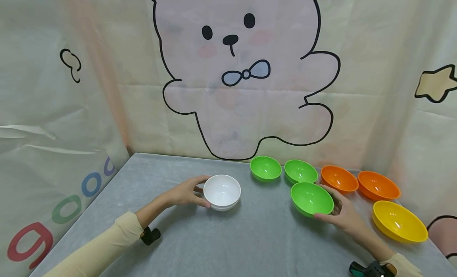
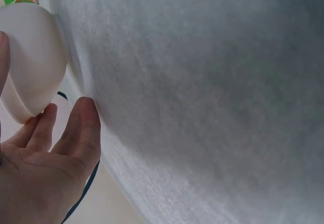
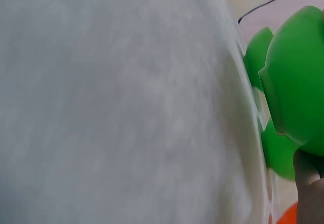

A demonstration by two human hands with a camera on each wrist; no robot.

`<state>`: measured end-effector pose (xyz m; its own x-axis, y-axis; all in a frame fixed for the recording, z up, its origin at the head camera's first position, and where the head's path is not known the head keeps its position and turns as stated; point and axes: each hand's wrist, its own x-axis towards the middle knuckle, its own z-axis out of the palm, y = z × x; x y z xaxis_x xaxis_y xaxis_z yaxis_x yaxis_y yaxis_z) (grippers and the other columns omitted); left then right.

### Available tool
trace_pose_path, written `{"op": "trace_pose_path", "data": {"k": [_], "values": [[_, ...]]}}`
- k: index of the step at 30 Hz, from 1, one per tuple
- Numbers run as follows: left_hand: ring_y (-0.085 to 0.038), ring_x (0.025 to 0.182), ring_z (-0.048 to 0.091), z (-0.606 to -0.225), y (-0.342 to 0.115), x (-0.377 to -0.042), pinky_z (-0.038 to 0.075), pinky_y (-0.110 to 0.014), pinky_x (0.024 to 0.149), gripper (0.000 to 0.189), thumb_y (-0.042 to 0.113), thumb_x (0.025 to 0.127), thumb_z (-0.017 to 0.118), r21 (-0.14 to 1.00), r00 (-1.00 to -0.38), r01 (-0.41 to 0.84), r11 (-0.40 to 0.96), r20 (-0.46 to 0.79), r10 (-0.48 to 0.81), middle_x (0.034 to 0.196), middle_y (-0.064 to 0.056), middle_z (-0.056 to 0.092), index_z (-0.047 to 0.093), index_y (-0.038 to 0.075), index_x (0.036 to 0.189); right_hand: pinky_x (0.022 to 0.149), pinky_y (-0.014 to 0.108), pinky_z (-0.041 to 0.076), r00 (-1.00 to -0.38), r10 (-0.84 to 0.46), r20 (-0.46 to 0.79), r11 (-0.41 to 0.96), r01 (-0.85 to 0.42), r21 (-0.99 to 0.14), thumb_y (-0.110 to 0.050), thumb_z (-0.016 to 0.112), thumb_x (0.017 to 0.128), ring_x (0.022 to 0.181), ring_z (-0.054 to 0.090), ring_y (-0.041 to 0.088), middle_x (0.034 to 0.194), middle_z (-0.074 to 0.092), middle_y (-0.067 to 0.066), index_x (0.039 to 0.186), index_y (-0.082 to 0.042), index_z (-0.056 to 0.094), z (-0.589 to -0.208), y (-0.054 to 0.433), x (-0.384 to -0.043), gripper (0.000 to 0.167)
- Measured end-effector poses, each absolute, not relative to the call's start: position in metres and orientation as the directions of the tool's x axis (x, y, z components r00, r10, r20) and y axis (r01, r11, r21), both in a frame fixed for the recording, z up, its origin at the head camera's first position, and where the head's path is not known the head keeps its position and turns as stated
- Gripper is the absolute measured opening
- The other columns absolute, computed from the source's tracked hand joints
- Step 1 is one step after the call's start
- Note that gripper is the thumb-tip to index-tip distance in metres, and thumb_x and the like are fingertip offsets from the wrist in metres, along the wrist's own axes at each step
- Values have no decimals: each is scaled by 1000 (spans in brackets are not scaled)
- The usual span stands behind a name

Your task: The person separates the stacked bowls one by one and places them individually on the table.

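My left hand (image 1: pixel 185 193) holds a white bowl (image 1: pixel 222 189) by its side, thumb at the front and fingers behind. A second edge shows just below its rim, as if two white bowls were stacked; the left wrist view shows this white bowl (image 2: pixel 38 49) from the side. On the right, my right hand (image 1: pixel 343 214) grips a green bowl (image 1: pixel 311 198) by its right side. In the right wrist view that green bowl (image 3: pixel 298 77) is tilted, its base raised off the cloth. Two more green bowls (image 1: pixel 265 168) (image 1: pixel 301 172) stand behind it.
Two orange bowls (image 1: pixel 339 179) (image 1: pixel 379 185) stand at the back right. A larger yellow bowl (image 1: pixel 400 221) is near the table's right edge, beside my right forearm. Grey cloth covers the table (image 1: pixel 250 245). A printed curtain (image 1: pixel 242 110) hangs behind it.
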<state>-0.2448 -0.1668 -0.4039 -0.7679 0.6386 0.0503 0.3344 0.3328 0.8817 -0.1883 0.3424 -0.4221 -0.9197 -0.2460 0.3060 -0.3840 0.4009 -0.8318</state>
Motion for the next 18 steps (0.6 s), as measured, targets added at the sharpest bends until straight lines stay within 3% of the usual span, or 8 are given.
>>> {"op": "trace_pose_path", "data": {"k": [6, 14, 18], "values": [[-46, 121, 56, -404, -167, -245, 52, -49, 96, 86, 10, 83, 87, 881, -766, 336, 332, 50, 641, 148, -19, 45, 39, -2, 153, 90, 7, 39, -945, -191, 267, 474, -327, -818, -2, 81, 86, 115, 47, -2, 141, 46, 9, 150, 4, 37, -420, 359, -178, 77], [-45, 121, 56, -401, -167, -244, 51, -50, 97, 86, 10, 83, 87, 880, -762, 342, 331, 53, 646, 149, -20, 45, 38, -3, 153, 91, 5, 35, -953, -153, 261, 513, -303, -803, -3, 80, 88, 116, 45, -4, 139, 45, 1, 150, 2, 36, -424, 375, -170, 77], [-46, 122, 56, -401, -167, -244, 51, -51, 97, 86, 11, 83, 87, 881, -766, 333, 337, 44, 641, 149, -20, 45, 38, -2, 152, 92, 4, 33, -957, -142, 253, 529, -289, -798, -4, 79, 89, 119, 41, -7, 148, 38, 15, 152, 5, 33, -426, 383, -167, 79]]}}
